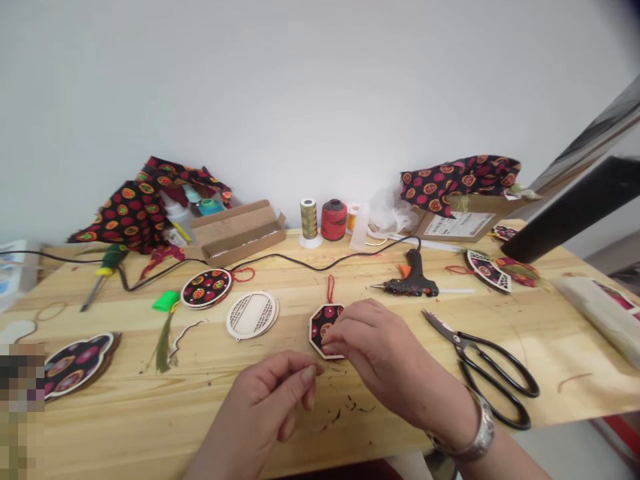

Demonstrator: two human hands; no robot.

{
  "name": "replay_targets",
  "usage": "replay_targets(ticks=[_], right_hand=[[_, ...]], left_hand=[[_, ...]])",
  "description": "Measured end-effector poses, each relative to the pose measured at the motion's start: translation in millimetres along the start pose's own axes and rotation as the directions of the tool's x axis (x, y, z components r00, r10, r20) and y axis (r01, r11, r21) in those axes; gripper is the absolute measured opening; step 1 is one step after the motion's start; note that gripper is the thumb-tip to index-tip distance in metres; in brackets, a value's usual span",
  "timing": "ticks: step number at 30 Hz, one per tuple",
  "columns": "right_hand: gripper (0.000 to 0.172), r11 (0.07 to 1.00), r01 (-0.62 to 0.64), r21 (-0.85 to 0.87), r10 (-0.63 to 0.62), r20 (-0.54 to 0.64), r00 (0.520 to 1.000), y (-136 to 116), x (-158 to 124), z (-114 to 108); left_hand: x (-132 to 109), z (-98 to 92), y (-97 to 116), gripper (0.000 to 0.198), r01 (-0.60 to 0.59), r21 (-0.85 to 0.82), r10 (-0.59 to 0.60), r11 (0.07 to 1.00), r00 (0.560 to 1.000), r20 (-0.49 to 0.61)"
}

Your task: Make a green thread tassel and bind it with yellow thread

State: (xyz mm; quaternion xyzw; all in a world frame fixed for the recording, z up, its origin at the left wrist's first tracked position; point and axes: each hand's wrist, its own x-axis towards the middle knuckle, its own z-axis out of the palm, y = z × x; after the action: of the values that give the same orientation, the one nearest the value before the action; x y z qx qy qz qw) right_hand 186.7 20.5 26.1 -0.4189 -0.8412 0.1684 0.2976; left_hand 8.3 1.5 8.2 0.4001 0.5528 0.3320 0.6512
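An octagonal pendant (pixel 320 327), with a pale wooden rim, black fruit-patterned cloth and a red cord loop on top, lies in front of me. My right hand (pixel 375 347) covers its right side, fingers curled and fingertips on its face; a silver bracelet circles that wrist. Just to the lower left of the pendant is my left hand (pixel 273 400), its thumb and forefinger pinched together. Whatever may be between those fingertips is too small to make out. Dark thread scraps (pixel 345 408) are scattered on the table below the pendant.
A black glue gun (pixel 413 280) and black-handled scissors (pixel 480 363) lie to the right. Leftward are round wooden lattice pieces (pixel 253 315), a round cloth pendant (pixel 206 288) and a screwdriver (pixel 100 277). Thread spools (pixel 334 221) and an open cardboard box (pixel 240 237) stand behind a black cable (pixel 300 263).
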Motion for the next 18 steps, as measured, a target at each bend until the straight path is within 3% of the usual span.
replay_targets(ticks=[5,10,12,14,16,18], right_hand=[[0.011,0.999,-0.01,0.038,0.015,-0.143,0.99,6.4,1.6,4.8],[0.014,0.975,-0.199,-0.098,0.153,-0.354,0.923,17.7,-14.3,-7.4],[0.019,0.911,-0.33,-0.248,0.241,-0.329,0.913,26.6,-34.1,-18.7],[0.027,0.787,-0.456,-0.415,0.381,-0.254,0.889,38.1,-62.0,-30.7],[0.032,0.652,-0.549,-0.523,0.517,-0.224,0.826,51.1,-94.6,-41.0],[0.033,0.585,-0.581,-0.566,0.605,-0.173,0.777,64.4,-126.6,-47.6]], left_hand=[[-3.2,0.6,1.0,0.021,0.017,-0.117,-0.023,0.993,0.999,-0.048],[-1.1,-6.5,-4.0,0.022,0.025,-0.186,-0.033,0.982,0.998,-0.045],[0.6,-10.1,-5.8,0.021,0.014,-0.199,-0.025,0.98,0.998,-0.052],[2.0,-12.7,-6.5,0.02,0.005,-0.206,-0.017,0.979,0.998,-0.056],[3.2,-14.0,-6.4,0.019,0.0,-0.21,-0.014,0.978,0.998,-0.064],[4.5,-14.1,-6.3,0.019,-0.002,-0.209,-0.014,0.978,0.997,-0.076]])
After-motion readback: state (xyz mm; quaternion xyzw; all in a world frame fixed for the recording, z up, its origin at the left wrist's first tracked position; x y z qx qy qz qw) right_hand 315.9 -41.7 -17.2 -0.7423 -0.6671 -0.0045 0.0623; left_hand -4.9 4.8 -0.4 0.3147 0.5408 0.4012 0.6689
